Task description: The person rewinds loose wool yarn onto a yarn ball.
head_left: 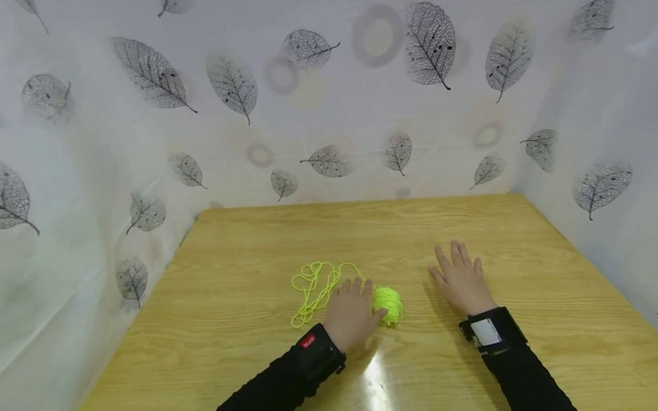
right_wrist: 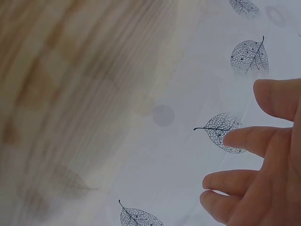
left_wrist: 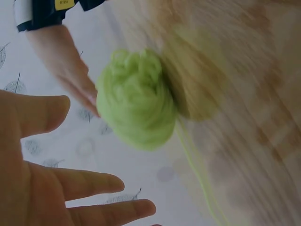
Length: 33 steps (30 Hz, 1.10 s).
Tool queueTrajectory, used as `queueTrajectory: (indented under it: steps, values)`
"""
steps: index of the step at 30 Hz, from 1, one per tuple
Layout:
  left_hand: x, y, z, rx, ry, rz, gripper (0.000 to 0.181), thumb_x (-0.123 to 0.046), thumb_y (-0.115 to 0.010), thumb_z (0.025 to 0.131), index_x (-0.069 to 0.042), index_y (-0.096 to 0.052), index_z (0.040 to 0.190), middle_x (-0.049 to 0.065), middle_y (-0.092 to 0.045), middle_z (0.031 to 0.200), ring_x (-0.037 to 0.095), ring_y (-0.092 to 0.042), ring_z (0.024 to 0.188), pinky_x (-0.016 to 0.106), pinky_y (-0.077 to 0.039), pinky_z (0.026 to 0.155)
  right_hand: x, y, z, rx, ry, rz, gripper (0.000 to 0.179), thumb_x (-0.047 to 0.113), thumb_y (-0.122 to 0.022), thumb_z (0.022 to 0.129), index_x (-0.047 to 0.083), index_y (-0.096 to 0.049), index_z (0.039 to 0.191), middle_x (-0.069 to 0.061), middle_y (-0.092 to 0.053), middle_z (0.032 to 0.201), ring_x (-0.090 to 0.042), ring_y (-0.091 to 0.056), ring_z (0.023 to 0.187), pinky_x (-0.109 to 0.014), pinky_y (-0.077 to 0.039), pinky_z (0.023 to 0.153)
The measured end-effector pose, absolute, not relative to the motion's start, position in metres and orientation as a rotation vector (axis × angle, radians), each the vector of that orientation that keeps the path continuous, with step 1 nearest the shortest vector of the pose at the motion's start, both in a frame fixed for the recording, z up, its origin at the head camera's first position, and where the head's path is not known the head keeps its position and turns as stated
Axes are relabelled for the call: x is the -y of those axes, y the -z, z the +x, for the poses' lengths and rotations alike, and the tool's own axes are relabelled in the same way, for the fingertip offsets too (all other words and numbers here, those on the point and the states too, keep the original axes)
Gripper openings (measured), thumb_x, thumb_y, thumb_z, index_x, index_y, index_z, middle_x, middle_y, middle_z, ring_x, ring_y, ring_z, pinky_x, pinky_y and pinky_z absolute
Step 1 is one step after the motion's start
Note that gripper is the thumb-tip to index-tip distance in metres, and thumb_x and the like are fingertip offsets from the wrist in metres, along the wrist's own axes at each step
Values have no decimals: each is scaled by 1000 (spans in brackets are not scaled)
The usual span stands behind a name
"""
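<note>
A ball of neon yellow-green yarn [head_left: 388, 305] sits on the wooden table, a little right of the middle. From it a loose strand [head_left: 307, 308] runs off to the left and lies there in tangled loops. My left hand [head_left: 352, 315] is just left of the ball, fingers spread and thumb toward it. In the left wrist view a gap shows between that hand's fingers and the yarn ball [left_wrist: 136, 101]. Farther right, my right hand [head_left: 461, 281] hovers over the table with its fingers spread and nothing in it. The right wrist view shows its extended fingers [right_wrist: 249, 141].
The wooden table [head_left: 247, 240] reaches back to a pale curtain [head_left: 329, 103] printed with leaves, which also hangs along both sides. Black bands [head_left: 494, 331] wrap both wrists. A bright reflection shows on the tabletop near the front.
</note>
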<state>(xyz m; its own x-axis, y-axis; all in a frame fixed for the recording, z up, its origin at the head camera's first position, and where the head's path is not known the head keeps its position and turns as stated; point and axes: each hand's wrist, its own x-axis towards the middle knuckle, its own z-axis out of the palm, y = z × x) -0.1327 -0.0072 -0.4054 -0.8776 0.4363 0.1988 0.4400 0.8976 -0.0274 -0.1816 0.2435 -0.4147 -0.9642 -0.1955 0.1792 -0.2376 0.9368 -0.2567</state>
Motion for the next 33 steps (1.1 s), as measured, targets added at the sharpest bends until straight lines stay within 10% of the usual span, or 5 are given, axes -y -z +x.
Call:
queueTrajectory:
  steps: [19,33]
  values:
    - [-36,423,-142,2898,176,-643,42,-44,-65,80,-9,-61,104,9,-58,85,21,-57,63,29,-48,46,-235,415,-181,2935,-400,345,55,30,-44,98,-5,-32,139,-41,-13,141,-50,-7,131,-74,-10,94]
    - [2,371,-146,2933,938,-784,54,-28,-63,83,-8,-46,130,10,-60,108,15,-55,80,28,-47,63,-229,412,-182,2887,-481,406,52,28,-47,97,-9,-39,134,-43,-14,140,-52,-6,130,-73,-12,95]
